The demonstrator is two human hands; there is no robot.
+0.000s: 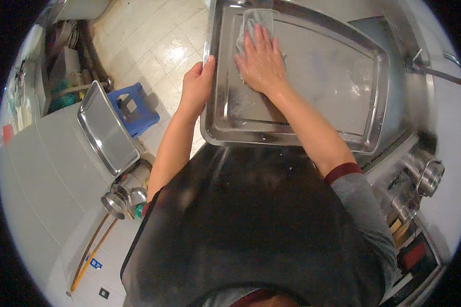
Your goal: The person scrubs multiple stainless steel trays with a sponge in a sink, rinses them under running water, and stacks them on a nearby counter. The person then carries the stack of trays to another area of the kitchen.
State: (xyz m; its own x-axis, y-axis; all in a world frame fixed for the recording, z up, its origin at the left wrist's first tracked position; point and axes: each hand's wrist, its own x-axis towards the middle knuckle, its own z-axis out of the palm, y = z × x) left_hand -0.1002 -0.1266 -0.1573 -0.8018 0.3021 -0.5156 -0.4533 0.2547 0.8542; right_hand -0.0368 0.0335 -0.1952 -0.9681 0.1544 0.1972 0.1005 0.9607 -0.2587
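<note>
A large rectangular stainless-steel tray (322,76) with a raised rim lies before me, partly over the sink area. My left hand (198,82) grips its left rim, thumb on top and fingers curled around the outer side. Laid flat inside the tray, my right hand (263,63) presses a light grey cloth (258,17) against the bottom near the upper left, fingers slightly spread. Part of the cloth is hidden beneath the palm. Wet streaks and small white specks show on the tray's metal.
At the right are a faucet (418,67) and several metal containers (430,178). A smaller metal tray (109,130) leans beside a blue plastic crate (134,109) on the left. Brooms or mops with long handles (88,261) stand lower left. The tiled floor (157,50) looks wet and shiny.
</note>
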